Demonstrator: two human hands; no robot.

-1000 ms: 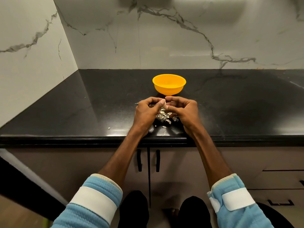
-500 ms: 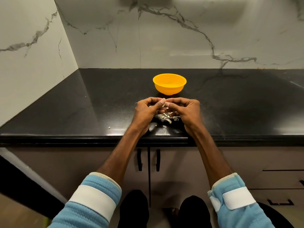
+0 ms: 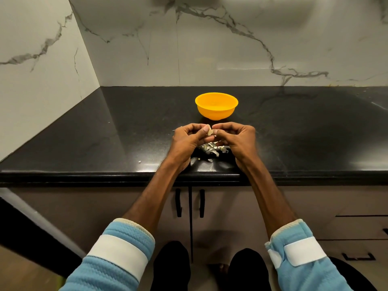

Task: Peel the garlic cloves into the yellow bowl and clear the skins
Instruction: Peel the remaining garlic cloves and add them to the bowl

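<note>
At the centre of the frame, a pale garlic clove (image 3: 209, 131) is pinched between the curled fingers of the left hand (image 3: 187, 139) and the right hand (image 3: 238, 139). Loose skins (image 3: 212, 149) are heaped just below on the black countertop (image 3: 105, 143). The yellow bowl (image 3: 216, 106) is seen just above the hands.

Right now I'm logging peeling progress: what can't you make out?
Head view: near wall of round yellow plastic bowl hides its contents.
Both left hand and right hand cover most of pale garlic clove.
Partly behind hands, papery skin pile is too small to count.
</note>
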